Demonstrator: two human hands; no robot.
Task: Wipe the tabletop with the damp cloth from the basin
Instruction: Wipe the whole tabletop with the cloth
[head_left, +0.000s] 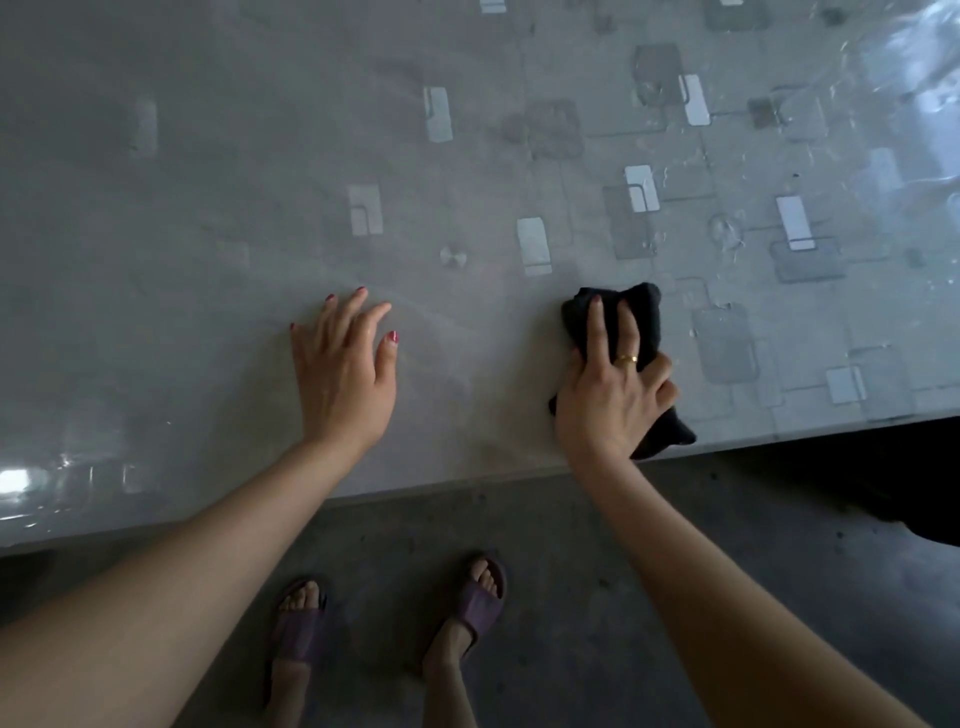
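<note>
A dark cloth (641, 312) lies bunched on the grey patterned tabletop (208, 234), close to its near edge. My right hand (610, 395) presses down on the cloth, fingers spread over it and curled around its side; one corner of the cloth sticks out past the wrist at the table edge. My left hand (343, 369) rests flat on the tabletop to the left of the cloth, fingers apart, holding nothing. The basin is not in view.
The tabletop carries a glossy clear cover with square patterns and bright window glare at the far right (914, 78). Below the near edge (441, 488) is a dark concrete floor (571, 597) with my sandalled feet (483, 597). A dark shape (883, 478) sits under the table at right.
</note>
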